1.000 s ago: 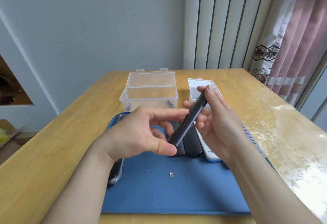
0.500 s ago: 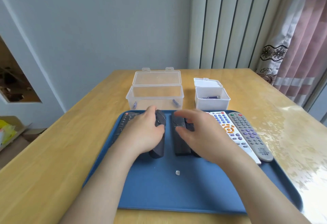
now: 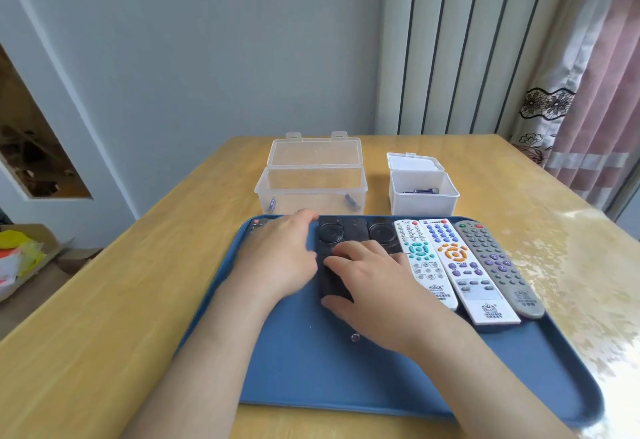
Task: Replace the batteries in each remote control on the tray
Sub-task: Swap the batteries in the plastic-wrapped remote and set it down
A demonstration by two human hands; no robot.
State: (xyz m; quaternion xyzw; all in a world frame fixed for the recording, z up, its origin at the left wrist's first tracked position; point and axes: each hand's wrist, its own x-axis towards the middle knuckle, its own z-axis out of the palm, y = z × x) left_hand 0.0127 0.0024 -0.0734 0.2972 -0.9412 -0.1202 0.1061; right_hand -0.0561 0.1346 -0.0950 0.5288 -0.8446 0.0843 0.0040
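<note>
On the blue tray (image 3: 398,379) a row of remotes lies side by side: three black remotes (image 3: 355,230) in the middle, two white remotes (image 3: 460,265) and a grey remote (image 3: 498,265) to the right. A dark remote (image 3: 256,225) at the far left shows only its top end. My left hand (image 3: 280,255), blurred, lies flat over that left end with fingers stretched. My right hand (image 3: 374,286) rests on the black remotes, fingers spread across the leftmost black remote (image 3: 327,241) and thumb by its near end.
Behind the tray stand a clear lidded box (image 3: 311,189) holding loose batteries (image 3: 351,201) and a smaller white box (image 3: 420,201) with batteries (image 3: 420,191) inside. A small silver piece (image 3: 355,337) lies on the tray. Wooden table (image 3: 104,317) runs to the left.
The black remote held up in both hands a second ago now lies on the tray beside the other black ones. My left hand let go and slid left; my right hand settled on the black remotes.
</note>
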